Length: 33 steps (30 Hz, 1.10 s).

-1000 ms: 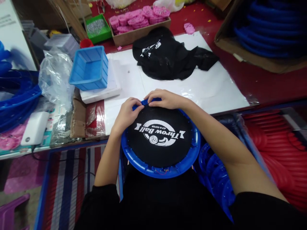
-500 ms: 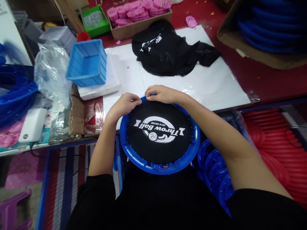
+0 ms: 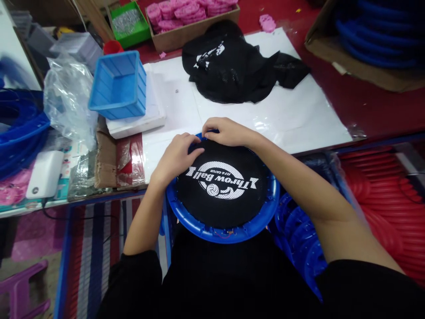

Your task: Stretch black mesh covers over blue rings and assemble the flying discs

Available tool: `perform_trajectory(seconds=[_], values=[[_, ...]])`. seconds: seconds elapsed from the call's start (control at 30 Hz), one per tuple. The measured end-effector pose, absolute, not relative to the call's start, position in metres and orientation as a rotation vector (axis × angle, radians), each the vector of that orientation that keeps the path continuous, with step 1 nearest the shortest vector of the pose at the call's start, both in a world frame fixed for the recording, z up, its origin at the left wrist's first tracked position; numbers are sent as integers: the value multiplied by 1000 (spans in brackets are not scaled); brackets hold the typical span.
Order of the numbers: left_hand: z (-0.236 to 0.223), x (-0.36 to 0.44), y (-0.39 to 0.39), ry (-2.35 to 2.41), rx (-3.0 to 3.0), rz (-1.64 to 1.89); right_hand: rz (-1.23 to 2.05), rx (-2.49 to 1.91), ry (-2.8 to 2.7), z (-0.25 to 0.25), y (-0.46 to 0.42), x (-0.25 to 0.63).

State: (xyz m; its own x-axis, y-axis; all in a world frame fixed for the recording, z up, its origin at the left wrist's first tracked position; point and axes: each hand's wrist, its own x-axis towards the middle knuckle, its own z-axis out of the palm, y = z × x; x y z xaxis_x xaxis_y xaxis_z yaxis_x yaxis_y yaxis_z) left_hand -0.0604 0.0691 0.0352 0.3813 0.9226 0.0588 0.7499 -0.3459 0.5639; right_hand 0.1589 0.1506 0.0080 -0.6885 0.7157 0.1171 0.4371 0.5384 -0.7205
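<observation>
A round blue plastic ring rests tilted between my body and the table edge. Black mesh fabric is stretched across it, bearing a white "Throw Ball" print that appears upside down. Small wires and an orange part show on the near rim. At the far rim, my right hand has its fingers curled closed on the edge; exactly what is pinched is hidden. Beside it, my left hand touches the rim and mesh with thumb and fingers apart, holding nothing visible.
Loose black mesh pieces lie on a white board. A blue bin stands left, near a green tray and a box of pink parts. Blue rings and red rings are at right.
My left thumb has lifted away from the fingers and moved over the mesh, opening the pinch. The right hand stays at the far rim. The view has shifted slightly.
</observation>
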Motion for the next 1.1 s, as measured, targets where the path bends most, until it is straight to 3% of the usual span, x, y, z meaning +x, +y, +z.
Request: perform_trajectory(seconds=[0.2,0.83,1.1], values=[[25,-55,70,1495,2164,553,869,-693,-2405,8,143,165],[16,-54,73,1494,2209,568,750,-629,-2513,5,138,161],[53,-68,32,1425,2135,710,716,-637,-2569,11,135,162]])
